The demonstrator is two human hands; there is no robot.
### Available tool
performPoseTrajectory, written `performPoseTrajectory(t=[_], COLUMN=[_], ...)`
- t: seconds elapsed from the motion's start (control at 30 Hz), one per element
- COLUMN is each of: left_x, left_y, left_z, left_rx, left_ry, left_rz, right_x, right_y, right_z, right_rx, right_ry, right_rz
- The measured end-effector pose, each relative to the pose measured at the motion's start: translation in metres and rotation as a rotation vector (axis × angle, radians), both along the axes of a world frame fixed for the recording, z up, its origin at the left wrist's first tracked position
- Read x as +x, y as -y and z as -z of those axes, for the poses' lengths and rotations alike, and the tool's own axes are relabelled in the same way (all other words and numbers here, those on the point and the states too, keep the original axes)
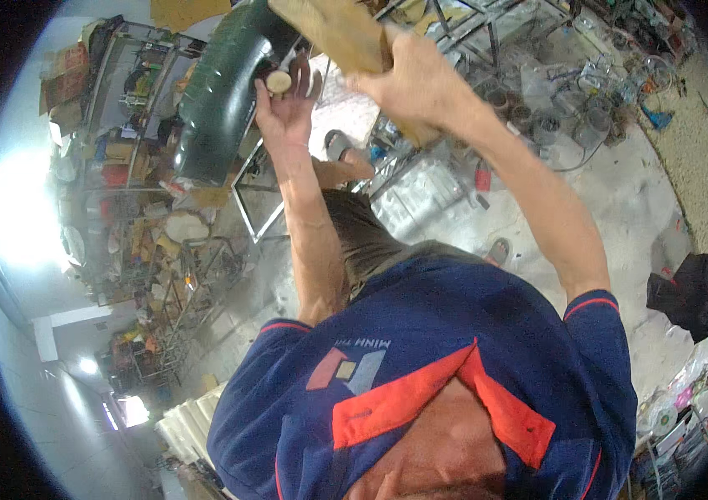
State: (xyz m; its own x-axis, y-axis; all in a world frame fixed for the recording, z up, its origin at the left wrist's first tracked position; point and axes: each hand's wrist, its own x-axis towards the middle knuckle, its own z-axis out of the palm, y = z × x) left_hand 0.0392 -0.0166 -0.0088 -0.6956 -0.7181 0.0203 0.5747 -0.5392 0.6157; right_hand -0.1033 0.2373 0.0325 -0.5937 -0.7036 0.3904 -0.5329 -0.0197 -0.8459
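Note:
My left hand (287, 117) is raised with its palm turned up. A small, round, pale disc (278, 82) rests against its fingers, next to the thumb; its exact kind is unclear. Just to the right, my right hand (421, 79) is closed around the edge of a tan, slab-like piece (337, 37). Motion blurs that piece, so I cannot tell whether it is cardboard or wood. A shiny dark green inflated tube (219, 104) lies beyond and to the left of my left hand.
A metal frame (256, 218) stands below the tube. Clear plastic packaging (421, 196) lies on the pale floor. Jumbled jars and scraps (570, 117) fill the far right, cluttered shelving (146, 225) the left. A black bag (691, 296) sits at right.

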Motion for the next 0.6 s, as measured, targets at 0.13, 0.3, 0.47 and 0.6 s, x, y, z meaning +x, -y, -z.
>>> performPoseTrajectory(t=[0.13, 0.3, 0.47, 0.6], left_x=[-0.024, -0.030, -0.023, -0.012], left_y=[0.017, 0.026, 0.004, -0.001], left_z=[-0.017, -0.028, -0.025, -0.009], left_rx=[0.234, 0.229, 0.226, 0.320], left_ry=[-0.068, 0.002, -0.090, -0.307], left_rz=[-0.011, 0.138, 0.252, 0.281], right_x=[-0.014, -0.038, -0.052, -0.035], right_y=[0.027, 0.140, 0.181, 0.183], right_z=[-0.001, -0.010, -0.015, -0.023], right_rx=[-0.289, -0.380, -0.368, -0.278], right_ry=[0.019, -0.113, -0.111, -0.098], right_rz=[0.072, -0.006, 0.014, 0.007])
